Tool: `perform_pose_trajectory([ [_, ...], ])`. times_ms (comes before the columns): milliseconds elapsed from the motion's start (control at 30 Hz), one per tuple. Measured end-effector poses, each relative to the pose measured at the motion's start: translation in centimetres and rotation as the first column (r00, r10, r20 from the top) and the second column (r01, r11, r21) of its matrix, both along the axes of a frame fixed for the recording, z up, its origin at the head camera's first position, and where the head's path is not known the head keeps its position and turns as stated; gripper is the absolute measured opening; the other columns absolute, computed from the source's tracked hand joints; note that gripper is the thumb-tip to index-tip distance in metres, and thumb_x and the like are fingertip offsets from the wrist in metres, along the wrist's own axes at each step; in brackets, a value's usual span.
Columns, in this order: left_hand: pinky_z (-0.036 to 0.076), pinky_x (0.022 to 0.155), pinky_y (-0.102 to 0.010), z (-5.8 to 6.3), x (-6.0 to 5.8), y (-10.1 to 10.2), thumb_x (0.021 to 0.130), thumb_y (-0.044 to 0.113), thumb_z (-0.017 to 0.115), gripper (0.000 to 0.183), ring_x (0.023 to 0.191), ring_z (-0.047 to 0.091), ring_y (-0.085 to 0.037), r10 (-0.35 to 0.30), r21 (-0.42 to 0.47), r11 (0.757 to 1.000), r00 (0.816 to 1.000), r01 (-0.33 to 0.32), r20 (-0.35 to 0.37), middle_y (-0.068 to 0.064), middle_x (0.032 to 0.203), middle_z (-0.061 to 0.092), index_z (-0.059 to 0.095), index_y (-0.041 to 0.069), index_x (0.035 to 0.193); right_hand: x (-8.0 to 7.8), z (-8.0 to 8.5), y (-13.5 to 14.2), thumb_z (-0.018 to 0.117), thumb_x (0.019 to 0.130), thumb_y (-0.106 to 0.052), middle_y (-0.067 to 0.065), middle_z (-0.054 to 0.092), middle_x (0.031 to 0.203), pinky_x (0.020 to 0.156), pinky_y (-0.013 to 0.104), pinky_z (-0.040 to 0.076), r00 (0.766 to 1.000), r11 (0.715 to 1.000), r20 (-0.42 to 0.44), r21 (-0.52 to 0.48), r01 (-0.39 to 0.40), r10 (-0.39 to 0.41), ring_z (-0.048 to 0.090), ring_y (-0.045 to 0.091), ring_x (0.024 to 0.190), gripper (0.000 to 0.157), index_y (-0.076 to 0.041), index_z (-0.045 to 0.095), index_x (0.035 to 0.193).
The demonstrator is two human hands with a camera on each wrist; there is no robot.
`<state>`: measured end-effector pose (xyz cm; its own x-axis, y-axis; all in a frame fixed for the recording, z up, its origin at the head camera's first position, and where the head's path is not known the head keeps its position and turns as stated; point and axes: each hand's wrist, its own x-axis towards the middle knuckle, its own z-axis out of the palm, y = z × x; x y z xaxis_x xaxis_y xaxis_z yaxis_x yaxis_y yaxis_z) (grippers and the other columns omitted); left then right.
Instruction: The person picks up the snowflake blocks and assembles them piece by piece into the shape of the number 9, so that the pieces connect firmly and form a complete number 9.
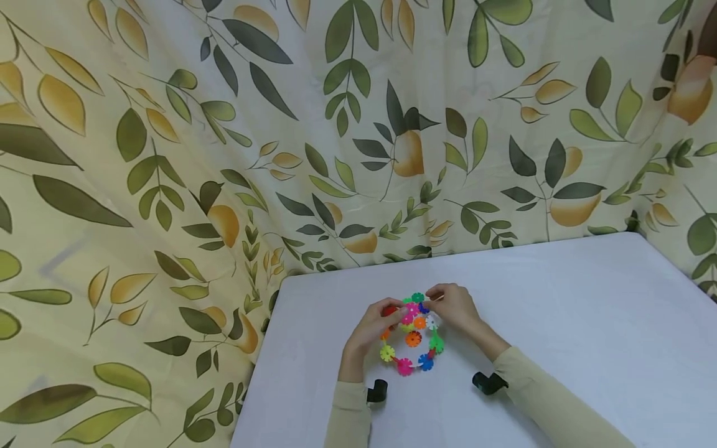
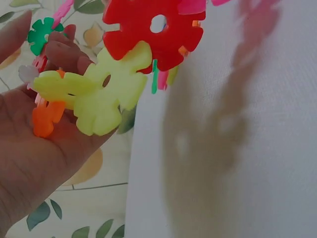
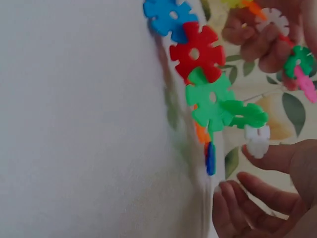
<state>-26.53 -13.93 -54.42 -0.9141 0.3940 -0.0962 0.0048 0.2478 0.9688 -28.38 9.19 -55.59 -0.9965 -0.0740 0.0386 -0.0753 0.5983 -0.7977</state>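
The linked plastic flowers (image 1: 413, 339) should join best if lined up squarely and pressed gently together. They sit between the hands and nearer the person, closer to the left edge of the desk (image 1: 560, 311) than its right; the left hand (image 1: 376, 323) grips their far part, while the right hand (image 1: 456, 308), thumb and fingers apart, is by a white flower (image 3: 257, 141).

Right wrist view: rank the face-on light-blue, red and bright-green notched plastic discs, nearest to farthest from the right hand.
1. Bright-green disc, lowest, above the right hand.
2. Red disc, middle.
3. Light-blue disc, top left.
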Motion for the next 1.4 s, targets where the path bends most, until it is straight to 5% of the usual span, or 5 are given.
perform_pose_trajectory([
  [300,0.048,0.076,-0.034,0.1,0.1,0.5,0.103,0.034,0.067,0.029,0.078,0.055,-0.018,0.045,0.028,0.999,0.998,-0.046,0.036,-0.004,0.089,0.059,0.067,0.008,0.117,-1.5,-1.4,-0.1,0.089,0.085,-0.024,0.008,0.072,0.098,0.081,0.045,0.057,0.999,0.981,0.016,0.191,-0.037,0.034,0.064,0.026,0.091,0.031,-0.004,0.079,0.108],
  [533,0.048,0.073,-0.031,-0.1,0.1,0.8,0.103,0.030,0.064,0.024,0.075,0.053,-0.018,0.066,0.055,0.996,0.996,-0.069,0.056,-0.002,0.087,0.058,0.067,0.009,0.115,-1.1,-1.5,0.4,0.085,0.088,-0.014,0.002,0.071,0.080,0.063,0.031,0.054,0.999,0.999,-0.010,-0.010,-0.042,0.042,0.063,0.018,0.070,0.013,-0.006,0.077,0.094],
  [733,0.044,0.068,-0.031,-0.3,0.0,1.0,0.107,0.032,0.058,0.037,0.071,0.049,-0.017,0.058,0.100,0.993,0.997,-0.062,0.047,-0.001,0.083,0.053,0.062,-0.003,0.119,0.5,-0.8,0.6,0.084,0.090,-0.018,0.000,0.078,0.091,0.067,0.026,0.054,0.992,0.986,-0.113,-0.152,-0.070,0.053,0.069,0.017,0.079,0.016,-0.012,0.081,0.105],
  [1100,0.041,0.062,-0.025,-0.6,0.0,1.6,0.109,0.031,0.054,0.033,0.066,0.046,-0.016,0.067,0.181,0.980,0.993,-0.084,0.100,-0.002,0.080,0.050,0.059,-0.002,0.113,3.0,-0.3,0.6,0.087,0.087,-0.017,-0.004,0.079,0.095,0.077,0.021,0.057,0.953,0.967,-0.300,-0.228,-0.117,0.044,0.075,0.018,0.089,0.014,-0.018,0.083,0.100],
  [1400,0.037,0.061,-0.026,-0.4,0.1,1.9,0.110,0.029,0.052,0.028,0.065,0.042,-0.014,0.055,0.209,0.975,0.990,-0.081,0.128,-0.003,0.079,0.048,0.056,0.001,0.108,3.6,-0.5,0.6,0.087,0.086,-0.011,-0.011,0.078,0.093,0.079,0.034,0.061,0.910,0.959,-0.413,-0.237,-0.155,0.045,0.073,0.011,0.088,0.015,-0.019,0.084,0.098],
])
